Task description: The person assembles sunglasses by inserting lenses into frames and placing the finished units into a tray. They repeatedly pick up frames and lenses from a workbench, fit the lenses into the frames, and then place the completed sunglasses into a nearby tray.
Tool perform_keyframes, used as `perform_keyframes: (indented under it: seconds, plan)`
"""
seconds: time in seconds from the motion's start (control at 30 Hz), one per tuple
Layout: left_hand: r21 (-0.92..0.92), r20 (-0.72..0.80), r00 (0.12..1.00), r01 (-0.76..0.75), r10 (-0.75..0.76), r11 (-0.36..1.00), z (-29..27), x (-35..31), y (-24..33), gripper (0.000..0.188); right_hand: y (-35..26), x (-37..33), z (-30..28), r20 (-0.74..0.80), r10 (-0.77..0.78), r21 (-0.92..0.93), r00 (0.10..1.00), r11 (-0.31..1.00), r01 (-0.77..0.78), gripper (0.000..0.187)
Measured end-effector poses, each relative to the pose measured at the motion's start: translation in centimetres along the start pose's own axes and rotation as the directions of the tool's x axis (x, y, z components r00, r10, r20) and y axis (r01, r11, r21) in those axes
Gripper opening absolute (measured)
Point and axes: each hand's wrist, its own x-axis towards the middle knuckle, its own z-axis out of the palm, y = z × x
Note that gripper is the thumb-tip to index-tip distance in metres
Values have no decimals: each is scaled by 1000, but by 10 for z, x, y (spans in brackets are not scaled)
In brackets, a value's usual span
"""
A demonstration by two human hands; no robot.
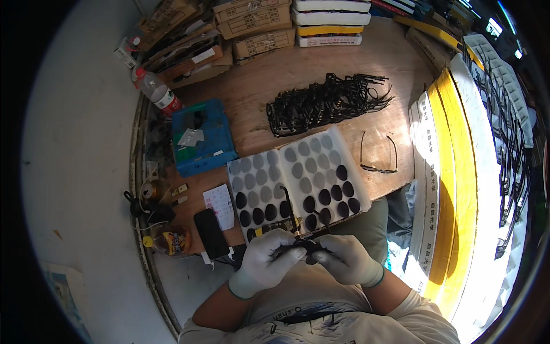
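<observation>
Both of my hands wear white gloves and meet low in the middle, in front of my body. My left hand and my right hand are closed around the front of a dark pair of glasses. Its temples are unfolded and point away from me, over the near edge of a white lens tray. Rows of round lenses lie in that tray, near-black in the closer rows and greyer farther back. Fingers cover much of the frame's front, so I cannot tell whether lenses sit in it.
Beyond the tray lies a heap of black glasses frames; one pair of glasses lies alone at right. Leftward are a blue box, a phone, paper and bottles. Cartons stand behind, yellow-and-white stacks at right.
</observation>
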Motion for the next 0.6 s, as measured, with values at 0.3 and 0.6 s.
perform_keyframes:
  seconds: [0.3,0.6]
  plan:
    - [-41,83,996,-9,12,999,-7,-4,3,11,-2,-6,4,-30,-60,60,998,996,61,13]
    - [91,-56,984,-165,171,982,10,-8,-4,15,3,-7,5,-66,-105,-101,992,990,98,13]
